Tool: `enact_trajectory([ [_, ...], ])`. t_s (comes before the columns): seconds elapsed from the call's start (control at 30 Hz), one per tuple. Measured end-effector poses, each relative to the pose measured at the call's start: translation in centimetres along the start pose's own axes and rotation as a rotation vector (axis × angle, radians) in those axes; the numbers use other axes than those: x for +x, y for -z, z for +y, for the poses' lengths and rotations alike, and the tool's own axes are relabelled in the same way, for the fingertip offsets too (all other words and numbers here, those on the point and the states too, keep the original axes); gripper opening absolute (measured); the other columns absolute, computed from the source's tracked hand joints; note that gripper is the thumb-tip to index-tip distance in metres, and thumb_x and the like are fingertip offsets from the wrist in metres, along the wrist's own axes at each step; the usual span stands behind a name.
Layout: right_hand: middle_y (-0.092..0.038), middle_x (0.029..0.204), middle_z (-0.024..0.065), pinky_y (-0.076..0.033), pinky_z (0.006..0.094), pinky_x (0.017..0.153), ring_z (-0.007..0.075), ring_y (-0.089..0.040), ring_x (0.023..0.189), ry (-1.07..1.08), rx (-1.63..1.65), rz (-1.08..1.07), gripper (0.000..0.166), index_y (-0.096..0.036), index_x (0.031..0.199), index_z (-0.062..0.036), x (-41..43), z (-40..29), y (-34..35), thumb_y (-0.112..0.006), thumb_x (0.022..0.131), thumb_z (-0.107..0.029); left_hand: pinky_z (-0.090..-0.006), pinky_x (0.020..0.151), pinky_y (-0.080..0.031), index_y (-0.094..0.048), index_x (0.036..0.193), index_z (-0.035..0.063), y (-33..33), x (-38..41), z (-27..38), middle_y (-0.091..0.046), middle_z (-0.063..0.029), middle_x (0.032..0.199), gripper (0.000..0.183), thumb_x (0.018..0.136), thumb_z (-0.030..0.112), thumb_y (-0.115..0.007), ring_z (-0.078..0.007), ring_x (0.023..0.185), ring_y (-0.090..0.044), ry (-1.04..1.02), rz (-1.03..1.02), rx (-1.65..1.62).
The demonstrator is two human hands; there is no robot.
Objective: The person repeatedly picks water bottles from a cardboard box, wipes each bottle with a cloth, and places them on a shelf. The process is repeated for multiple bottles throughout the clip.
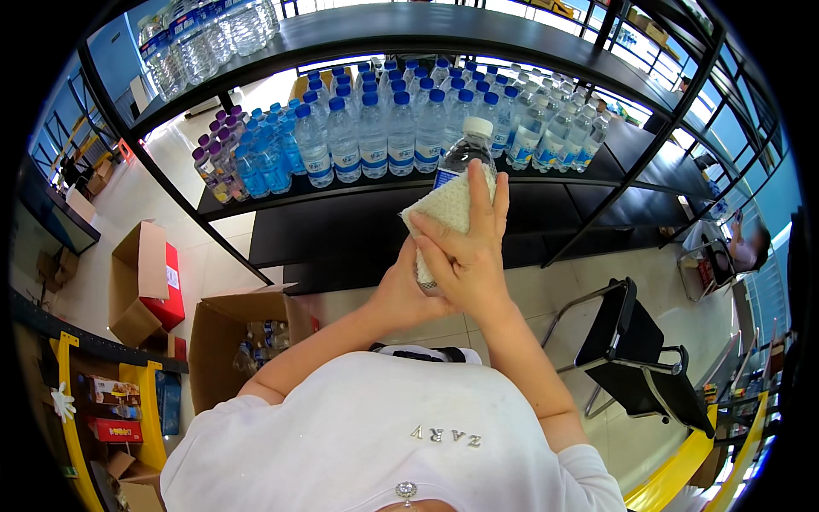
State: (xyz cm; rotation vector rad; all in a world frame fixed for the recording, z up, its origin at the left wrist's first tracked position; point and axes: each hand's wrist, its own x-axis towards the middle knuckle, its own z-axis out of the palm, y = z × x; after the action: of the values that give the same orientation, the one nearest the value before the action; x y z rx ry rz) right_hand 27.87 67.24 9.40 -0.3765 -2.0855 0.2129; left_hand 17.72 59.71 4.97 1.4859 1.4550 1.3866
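Note:
A clear plastic bottle with a white cap point(477, 128) and a blue label stands tilted between my hands, in front of the shelf. My left hand point(409, 288) grips it low down, near the base. Against its side my right hand point(470, 249) presses a cream-coloured cloth point(446, 206), which hides much of the bottle. Behind it, blue-capped water bottles point(373, 141) stand in rows on the black shelf point(384, 189). Purple-capped bottles point(217, 169) and small blue bottles point(262, 168) are at the left end, white-capped bottles point(551, 144) at the right.
Large bottles point(192, 48) stand on the upper shelf point(409, 24). An open cardboard box point(211, 345) holding bottles is at the lower left, with another box point(131, 281) beyond it. A black chair point(630, 352) stands at the right; a seated person point(745, 246) is farther off.

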Motion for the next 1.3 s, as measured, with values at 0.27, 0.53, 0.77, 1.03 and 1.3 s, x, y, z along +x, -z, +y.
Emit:
enact_trajectory([
  [0.27,-0.009,0.14,0.0251,-0.023,0.0444,0.1,0.0413,-0.018,0.128,-0.041,0.09,0.004,0.03,-0.064,0.102,-0.0118,-0.5,-0.8,0.0,-0.063,0.072,-0.008,-0.0361,0.095,-0.035,-0.013,0.133,0.0046,0.2,-0.1,0.2,-0.035,-0.0148,0.128,0.104,0.055,0.024,-0.08,-0.0253,0.118,-0.04,-0.111,0.037,-0.036],
  [0.53,-0.013,0.139,0.0258,-0.032,0.0412,0.096,0.0409,-0.029,0.123,-0.109,0.389,0.096,0.03,-0.063,0.102,-0.009,-1.6,-0.6,-0.1,-0.063,0.072,-0.008,-0.0358,0.099,-0.03,-0.007,0.135,0.0042,0.6,-0.4,0.5,-0.031,-0.0121,0.131,0.113,0.053,0.02,-0.082,-0.0227,0.122,-0.033,-0.102,-0.065,-0.221],
  [0.77,-0.017,0.137,0.0271,-0.033,0.0401,0.096,0.0388,-0.032,0.122,-0.152,0.504,0.086,0.063,-0.03,0.132,-0.0042,-3.1,0.7,-1.4,-0.057,0.077,-0.014,-0.0357,0.101,-0.025,-0.008,0.136,0.0059,0.6,-0.4,0.5,-0.028,-0.0079,0.134,0.118,0.052,0.042,-0.082,-0.0195,0.124,-0.028,-0.081,-0.115,-0.543],
  [1.03,-0.034,0.128,0.022,-0.036,0.0344,0.093,0.0278,-0.041,0.115,-0.452,0.837,0.072,0.081,-0.004,0.136,0.0017,-2.9,-0.8,-1.4,-0.057,0.079,-0.022,-0.0354,0.101,-0.024,-0.008,0.136,0.0049,0.7,-0.5,0.0,-0.028,-0.0083,0.133,0.113,0.059,0.054,-0.073,-0.0197,0.124,-0.029,-0.07,-0.121,-0.5],
  [1.3,-0.043,0.12,0.0186,-0.041,0.0326,0.088,0.0234,-0.049,0.106,-0.521,0.803,0.059,0.087,-0.011,0.134,-0.0002,-2.5,-1.3,-1.0,-0.067,0.07,-0.015,-0.0358,0.101,-0.024,-0.01,0.135,0.0022,0.9,-0.3,-1.4,-0.031,-0.0103,0.132,0.096,0.073,0.07,-0.039,-0.0192,0.123,-0.03,-0.119,-0.105,-0.348],
])
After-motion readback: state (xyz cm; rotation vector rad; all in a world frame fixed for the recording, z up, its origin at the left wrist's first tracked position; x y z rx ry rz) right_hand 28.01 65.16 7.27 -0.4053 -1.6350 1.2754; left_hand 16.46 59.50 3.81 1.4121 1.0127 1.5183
